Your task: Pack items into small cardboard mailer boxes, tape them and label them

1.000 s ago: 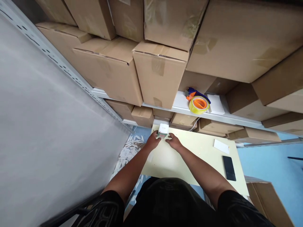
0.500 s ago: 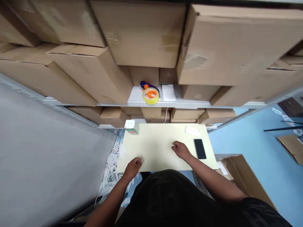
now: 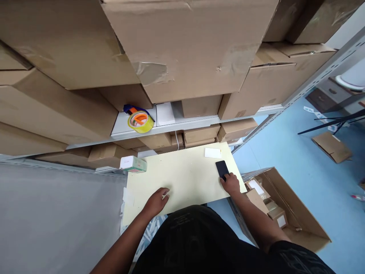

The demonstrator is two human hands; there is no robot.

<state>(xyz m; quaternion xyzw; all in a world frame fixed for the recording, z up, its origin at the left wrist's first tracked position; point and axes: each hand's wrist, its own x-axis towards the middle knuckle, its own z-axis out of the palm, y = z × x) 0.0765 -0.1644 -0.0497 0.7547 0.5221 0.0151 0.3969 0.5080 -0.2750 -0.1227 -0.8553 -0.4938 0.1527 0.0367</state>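
Phone reached for at the table's right edge

The black phone (image 3: 221, 168) is touched by the right hand (image 3: 230, 183), not yet gripped; it is best pinched by its long edges. The left hand (image 3: 157, 200) is rested loosely curled, empty, on the table (image 3: 185, 179).

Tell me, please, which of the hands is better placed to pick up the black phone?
The right hand: its fingers already touch the flat black phone on the pale yellow table. The left hand rests far from it.

We see the middle of the pale surface (image 3: 185, 179) bare between both hands. A small box (image 3: 133, 164) blocks its far left corner, a white card (image 3: 212, 153) and black phone (image 3: 221, 168) its right edge; the shelf (image 3: 182, 123) overhangs behind.
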